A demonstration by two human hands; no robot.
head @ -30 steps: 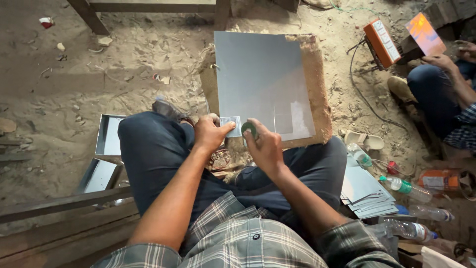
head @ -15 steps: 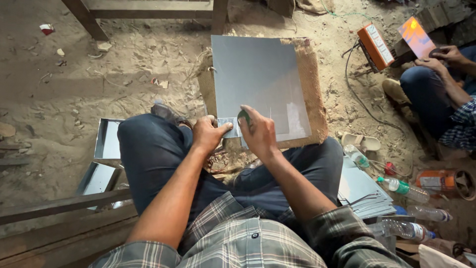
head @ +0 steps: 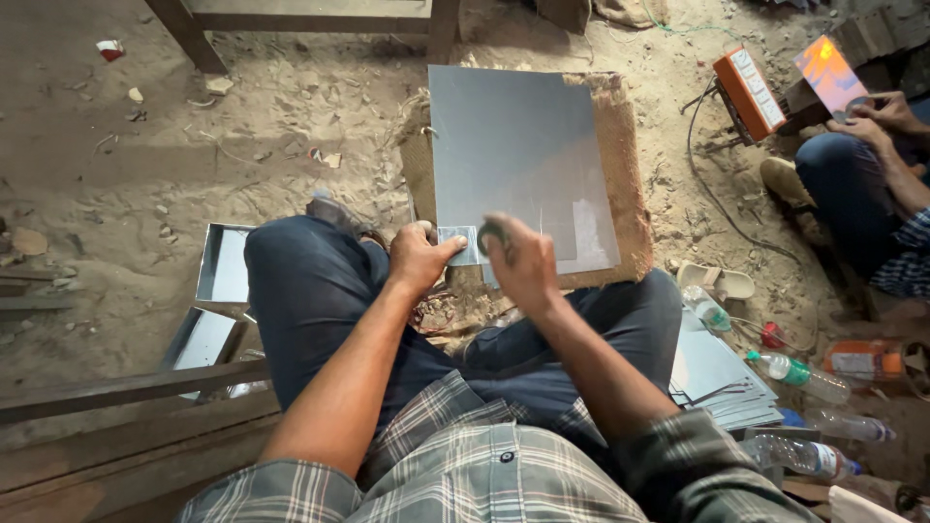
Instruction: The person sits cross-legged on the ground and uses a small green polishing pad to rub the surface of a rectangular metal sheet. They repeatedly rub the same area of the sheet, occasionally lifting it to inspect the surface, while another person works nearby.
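Two bare hands meet at the near edge of a flat grey metal sheet [head: 518,165] that lies on a frayed brown burlap pad [head: 635,169] spread over the sandy workshop floor [head: 145,174]. The left hand [head: 418,257] presses a small pale rectangular metal piece [head: 459,244] against the sheet's lower left corner, fingers closed flat on it. The right hand [head: 518,261] is curled tight around a small dark round tool [head: 487,234], of which only the tip shows above the knuckles; its kind cannot be told.

Compared with a second ago, the right hand has risen and drawn in toward the left, so that the tool now stands just beside the small piece instead of lower and farther right. It reads as the tool being brought up to the piece for a fresh stroke, though contact cannot be confirmed. The left hand and the piece have hardly shifted, and the sheet lies where it lay.

The person sits cross-legged in dark blue trousers [head: 320,300] and a plaid shirt. Shallow folded metal trays [head: 218,266] rest on the floor to the left, a stack of cut grey sheets [head: 712,373] and several clear plastic bottles [head: 799,373] to the right. At the upper right another person's hands [head: 877,116] work beside an orange box-shaped machine [head: 748,92]; they have edged a little lower in view since the earlier picture.
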